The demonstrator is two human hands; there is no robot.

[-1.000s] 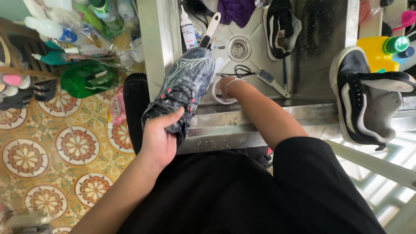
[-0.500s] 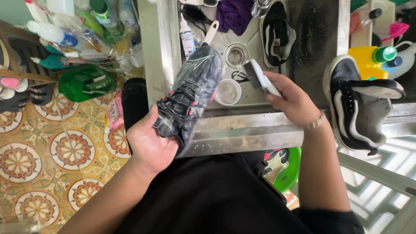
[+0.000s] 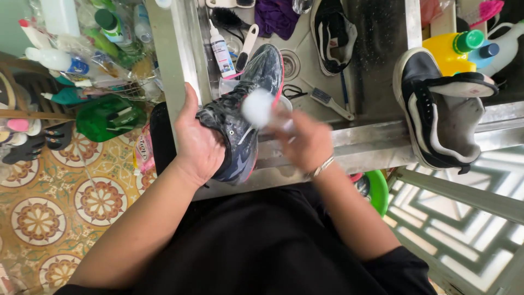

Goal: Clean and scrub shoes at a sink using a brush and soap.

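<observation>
Dark grey running shoe (image 3: 248, 117) with pink sole edge, wet and soapy, held tilted over the front rim of the steel sink (image 3: 349, 145), toe pointing to the drain, white foamy brush (image 3: 259, 107) blurred against its side

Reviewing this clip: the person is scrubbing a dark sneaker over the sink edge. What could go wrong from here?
1. The left hand holds the wet dark sneaker by its heel end only, over the metal sink edge; a hard scrub could break that grip.
2. The right hand is blurred mid-stroke with a foamy brush; suds may splash onto the black clothing.
3. The black-and-white shoe overhangs the counter edge and might get knocked off.
</observation>
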